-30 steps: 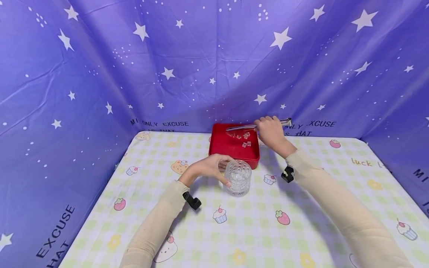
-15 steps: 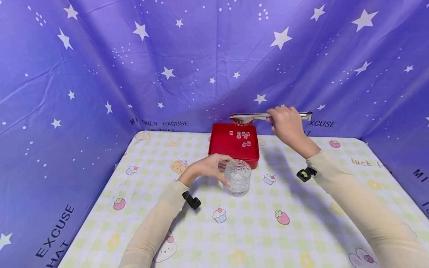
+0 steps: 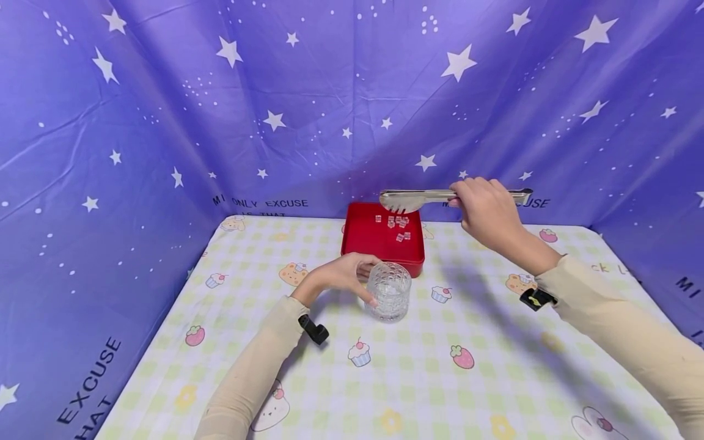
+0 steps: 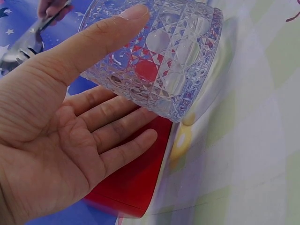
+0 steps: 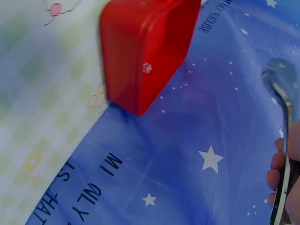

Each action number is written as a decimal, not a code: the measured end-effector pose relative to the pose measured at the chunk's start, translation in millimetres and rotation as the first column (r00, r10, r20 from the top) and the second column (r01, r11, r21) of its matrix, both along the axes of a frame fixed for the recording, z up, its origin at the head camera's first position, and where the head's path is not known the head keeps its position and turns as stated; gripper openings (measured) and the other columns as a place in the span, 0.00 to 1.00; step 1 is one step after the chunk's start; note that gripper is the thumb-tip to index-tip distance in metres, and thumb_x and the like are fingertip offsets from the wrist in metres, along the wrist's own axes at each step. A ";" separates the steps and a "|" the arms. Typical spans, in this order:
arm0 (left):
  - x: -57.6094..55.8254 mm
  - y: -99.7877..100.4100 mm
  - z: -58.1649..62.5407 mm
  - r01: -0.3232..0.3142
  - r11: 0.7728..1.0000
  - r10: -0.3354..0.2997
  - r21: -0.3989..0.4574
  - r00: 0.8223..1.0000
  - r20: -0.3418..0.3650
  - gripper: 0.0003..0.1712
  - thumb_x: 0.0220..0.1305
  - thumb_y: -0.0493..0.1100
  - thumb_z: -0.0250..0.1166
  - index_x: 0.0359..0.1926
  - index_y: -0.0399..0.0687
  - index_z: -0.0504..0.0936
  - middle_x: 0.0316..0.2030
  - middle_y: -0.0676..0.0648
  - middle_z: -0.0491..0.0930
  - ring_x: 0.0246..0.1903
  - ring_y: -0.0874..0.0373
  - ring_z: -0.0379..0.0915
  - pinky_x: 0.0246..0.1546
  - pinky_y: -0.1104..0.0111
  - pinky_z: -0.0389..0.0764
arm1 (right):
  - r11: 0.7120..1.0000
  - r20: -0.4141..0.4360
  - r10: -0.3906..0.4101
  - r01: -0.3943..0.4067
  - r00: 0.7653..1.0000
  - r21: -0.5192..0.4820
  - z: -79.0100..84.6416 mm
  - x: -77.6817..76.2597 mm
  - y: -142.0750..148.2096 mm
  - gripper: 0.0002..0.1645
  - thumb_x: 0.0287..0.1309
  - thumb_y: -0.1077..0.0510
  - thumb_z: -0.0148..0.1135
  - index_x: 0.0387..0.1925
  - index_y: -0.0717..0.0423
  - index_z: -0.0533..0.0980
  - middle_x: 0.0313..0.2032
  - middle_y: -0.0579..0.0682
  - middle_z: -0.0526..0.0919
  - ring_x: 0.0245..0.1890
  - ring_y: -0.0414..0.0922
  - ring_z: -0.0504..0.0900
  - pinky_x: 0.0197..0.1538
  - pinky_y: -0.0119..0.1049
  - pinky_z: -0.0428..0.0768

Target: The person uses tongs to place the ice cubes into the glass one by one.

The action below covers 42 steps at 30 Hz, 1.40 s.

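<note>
My left hand (image 3: 348, 276) steadies a clear cut-glass tumbler (image 3: 389, 293) that stands upright on the tablecloth, thumb on the near side and fingers behind it. In the left wrist view the thumb lies along the patterned wall of the tumbler (image 4: 154, 51). My right hand (image 3: 488, 211) grips silver metal tongs (image 3: 407, 199) around the middle, raised above the back of a red tray (image 3: 379, 247). Several small clear cubes (image 3: 400, 222) lie in that tray. Whether the tongs' toothed ends pinch a cube cannot be made out.
The red tray sits just behind the tumbler, near the table's back edge. A checked tablecloth (image 3: 429, 391) with printed cupcakes and strawberries covers the table. Purple star-printed curtain (image 3: 308, 110) hangs close behind and along the sides.
My right hand has lifted the tongs out of the tray and moved them up and to the right. The left hand and tumbler have stayed in place.
</note>
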<state>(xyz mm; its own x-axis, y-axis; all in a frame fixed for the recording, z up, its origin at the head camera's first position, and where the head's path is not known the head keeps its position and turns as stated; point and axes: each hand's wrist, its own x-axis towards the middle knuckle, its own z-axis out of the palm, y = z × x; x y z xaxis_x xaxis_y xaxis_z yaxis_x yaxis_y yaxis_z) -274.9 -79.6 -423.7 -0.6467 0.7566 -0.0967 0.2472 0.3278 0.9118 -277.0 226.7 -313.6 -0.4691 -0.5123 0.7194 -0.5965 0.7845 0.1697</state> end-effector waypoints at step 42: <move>-0.3 -0.3 0.0 -0.038 0.999 0.038 -0.036 0.999 -0.002 0.51 0.45 0.33 0.83 0.71 0.37 0.70 0.64 0.39 0.78 0.62 0.46 0.76 0.64 0.65 0.80 | 0.918 -0.010 0.292 -0.278 0.956 0.282 -48.1 18.4 0.9 0.27 0.83 0.51 0.31 0.36 0.62 0.71 0.25 0.52 0.73 0.24 0.50 0.72 0.26 0.39 0.69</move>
<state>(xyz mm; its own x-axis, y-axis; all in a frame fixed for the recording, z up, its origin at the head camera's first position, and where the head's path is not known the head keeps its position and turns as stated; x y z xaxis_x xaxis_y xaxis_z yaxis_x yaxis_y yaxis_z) -275.2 -79.9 -423.7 -0.6750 0.7276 -0.1225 0.2353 0.3696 0.8989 -258.7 227.6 -361.7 -0.2407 -0.7995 0.5503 -0.7729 0.5009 0.3896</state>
